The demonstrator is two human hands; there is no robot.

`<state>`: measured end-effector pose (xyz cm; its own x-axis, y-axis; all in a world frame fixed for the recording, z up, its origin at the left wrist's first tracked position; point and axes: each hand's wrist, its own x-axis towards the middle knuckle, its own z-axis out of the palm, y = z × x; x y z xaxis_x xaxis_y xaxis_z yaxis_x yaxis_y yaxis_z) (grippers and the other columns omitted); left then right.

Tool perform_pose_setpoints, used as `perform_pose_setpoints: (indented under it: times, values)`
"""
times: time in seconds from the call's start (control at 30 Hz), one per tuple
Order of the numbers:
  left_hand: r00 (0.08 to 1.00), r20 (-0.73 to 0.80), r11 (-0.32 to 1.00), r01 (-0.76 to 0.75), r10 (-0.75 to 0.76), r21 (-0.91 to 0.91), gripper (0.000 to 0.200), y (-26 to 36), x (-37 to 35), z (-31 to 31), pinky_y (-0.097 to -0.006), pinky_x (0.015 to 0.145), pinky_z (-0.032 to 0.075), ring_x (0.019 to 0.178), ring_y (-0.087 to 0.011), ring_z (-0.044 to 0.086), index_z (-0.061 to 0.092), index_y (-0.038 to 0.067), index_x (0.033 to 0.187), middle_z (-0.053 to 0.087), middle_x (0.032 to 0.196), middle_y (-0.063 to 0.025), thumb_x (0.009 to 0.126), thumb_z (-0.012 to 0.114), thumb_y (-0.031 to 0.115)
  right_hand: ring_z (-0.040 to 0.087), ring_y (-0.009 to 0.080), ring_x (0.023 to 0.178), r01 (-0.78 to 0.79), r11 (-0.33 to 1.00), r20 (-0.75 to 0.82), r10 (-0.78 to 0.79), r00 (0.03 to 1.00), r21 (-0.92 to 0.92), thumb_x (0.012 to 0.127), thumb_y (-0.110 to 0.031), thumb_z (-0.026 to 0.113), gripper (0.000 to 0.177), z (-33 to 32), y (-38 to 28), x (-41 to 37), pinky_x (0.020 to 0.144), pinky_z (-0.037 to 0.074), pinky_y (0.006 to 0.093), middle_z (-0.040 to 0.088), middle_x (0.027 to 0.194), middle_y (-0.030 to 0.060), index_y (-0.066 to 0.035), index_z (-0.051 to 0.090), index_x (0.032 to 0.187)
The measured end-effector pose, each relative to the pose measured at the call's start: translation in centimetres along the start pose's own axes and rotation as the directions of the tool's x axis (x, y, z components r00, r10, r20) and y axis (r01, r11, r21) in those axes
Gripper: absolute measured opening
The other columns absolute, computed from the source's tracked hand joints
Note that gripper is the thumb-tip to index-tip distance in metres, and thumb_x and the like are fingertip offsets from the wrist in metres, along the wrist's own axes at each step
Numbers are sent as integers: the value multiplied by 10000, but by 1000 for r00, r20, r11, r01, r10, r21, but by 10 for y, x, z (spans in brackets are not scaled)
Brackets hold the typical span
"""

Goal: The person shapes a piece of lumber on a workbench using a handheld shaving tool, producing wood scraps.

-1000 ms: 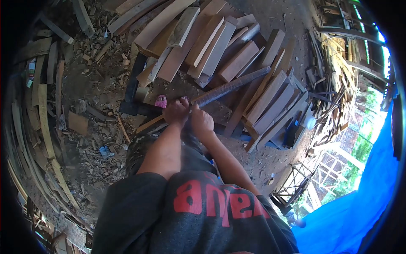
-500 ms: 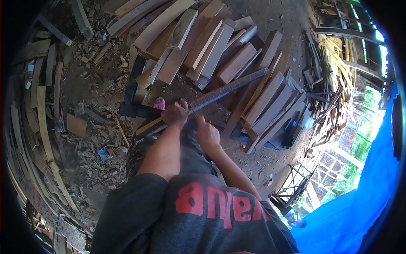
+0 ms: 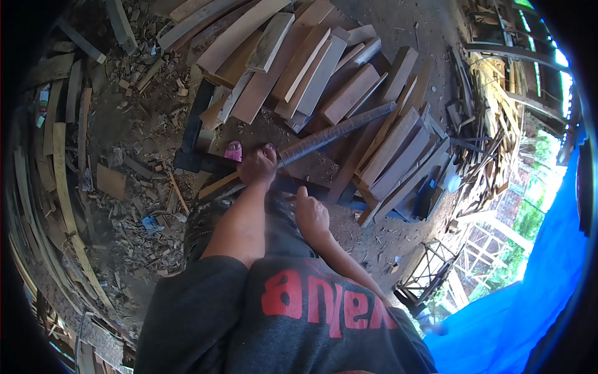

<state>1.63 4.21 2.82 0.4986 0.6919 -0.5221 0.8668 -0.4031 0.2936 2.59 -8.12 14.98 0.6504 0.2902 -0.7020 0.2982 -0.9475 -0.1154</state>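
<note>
My left hand [image 3: 257,166] is closed around a long pole [image 3: 336,132] with a shiny, brownish wrapped surface. The pole slants up to the right across a stack of boards [image 3: 361,93], and a pale wooden strip [image 3: 221,186] shows on the other side of my fist. Below and to the right, my right hand [image 3: 313,215] is curled closed with the thumb side up, apart from the pole. Whatever its fingers hold is too small or hidden to name. A pink sandal [image 3: 233,151] on a foot shows just beyond my left hand.
Stacked boards rest on a dark frame [image 3: 198,118] ahead. Wood chips and scraps [image 3: 149,218] litter the ground on the left, beside long curved-looking planks [image 3: 65,187]. More timber [image 3: 492,124] leans at the right, near a blue tarp [image 3: 517,311].
My right hand has drawn back toward my body, away from the pole. A thin dark line between that hand and the pole no longer shows. My left hand stays on the pole.
</note>
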Motion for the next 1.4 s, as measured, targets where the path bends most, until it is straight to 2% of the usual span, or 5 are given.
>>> perform_pose_setpoints:
  times: [0.27,0.93,1.13,1.33,1.4]
  values:
    - [998,-54,1000,-23,23,2,435,-5,0,12,-483,640,499,677,-349,663,668,109,681,669,704,-161,885,410,394,647,413,815,150,988,-83,-147,986,28,849,-60,478,150,21,-4,58,704,513,492,651,820,254,-35,447,993]
    - [1000,-11,1000,-11,11,-23,402,-2,1,6,-466,667,511,709,-335,674,695,128,740,684,743,-143,867,421,393,646,427,804,-9,999,36,10,999,-42,893,-129,463,137,9,-1,19,706,488,533,649,805,262,-35,440,991]
    - [999,-38,1000,-19,19,-4,461,-3,-1,9,-468,668,517,693,-352,672,689,105,699,674,711,-162,883,398,412,648,418,798,135,991,-40,-135,990,15,870,-75,443,108,3,-4,41,702,498,523,649,789,250,-35,438,970]
    - [999,-53,999,-11,9,-36,458,-2,-1,10,-463,644,518,668,-353,667,679,110,665,671,698,-161,879,404,408,647,415,796,-25,999,30,26,999,-33,864,-100,480,122,3,4,1,703,506,513,650,799,248,-46,438,965]
    - [998,-68,999,-14,12,-41,457,-1,1,12,-460,634,519,660,-354,665,678,110,657,669,692,-160,877,408,407,647,415,798,113,994,-75,-112,991,5,874,-136,490,146,19,-5,42,704,500,515,647,804,258,-49,431,975]
